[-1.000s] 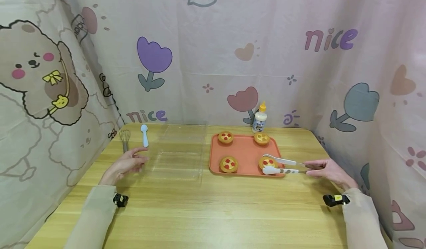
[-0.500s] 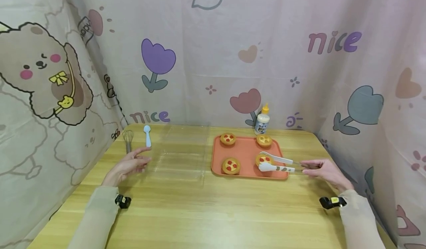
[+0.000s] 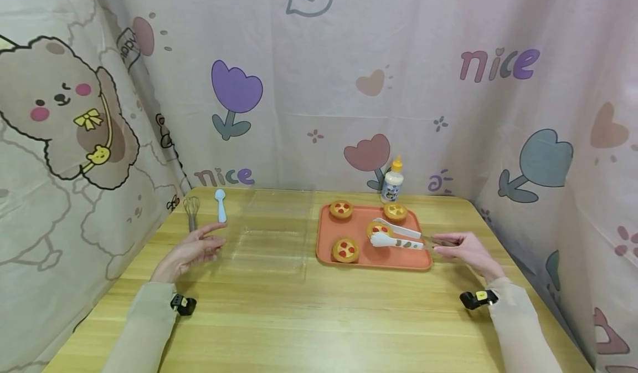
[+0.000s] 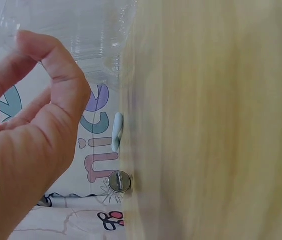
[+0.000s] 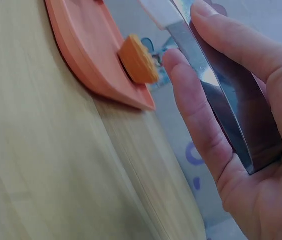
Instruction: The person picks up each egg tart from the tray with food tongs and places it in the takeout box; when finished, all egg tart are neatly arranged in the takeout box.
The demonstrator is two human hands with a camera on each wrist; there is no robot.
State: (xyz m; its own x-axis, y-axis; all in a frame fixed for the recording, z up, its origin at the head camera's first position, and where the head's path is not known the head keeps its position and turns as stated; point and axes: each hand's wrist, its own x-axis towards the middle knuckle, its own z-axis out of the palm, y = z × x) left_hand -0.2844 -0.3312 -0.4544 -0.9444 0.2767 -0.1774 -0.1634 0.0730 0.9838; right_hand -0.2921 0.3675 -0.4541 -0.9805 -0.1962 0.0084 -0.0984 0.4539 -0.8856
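Observation:
My right hand (image 3: 468, 251) grips a pair of tongs (image 3: 399, 243) with white patterned ends by its metal handle, which lies between thumb and fingers in the right wrist view. The tongs' ends are around a small toy pizza tart (image 3: 379, 230) above the orange tray (image 3: 361, 259). Three other tarts sit on the tray: one front left (image 3: 345, 250), one back left (image 3: 341, 209), one back right (image 3: 395, 211). My left hand (image 3: 191, 249), fingers loosely bent, is beside the left edge of a clear plastic container (image 3: 271, 231); whether it touches the container is unclear.
A whisk (image 3: 191, 212) and a pale blue spoon (image 3: 221, 207) lie beyond my left hand. Behind the tray stands a white bottle with a yellow cap (image 3: 392, 183). A patterned curtain (image 3: 309, 73) closes off the back and sides of the wooden table (image 3: 319, 317).
The tongs and the tart between their ends have moved left and away from the tray's front right corner, along with my right hand. The left hand stays beside the container.

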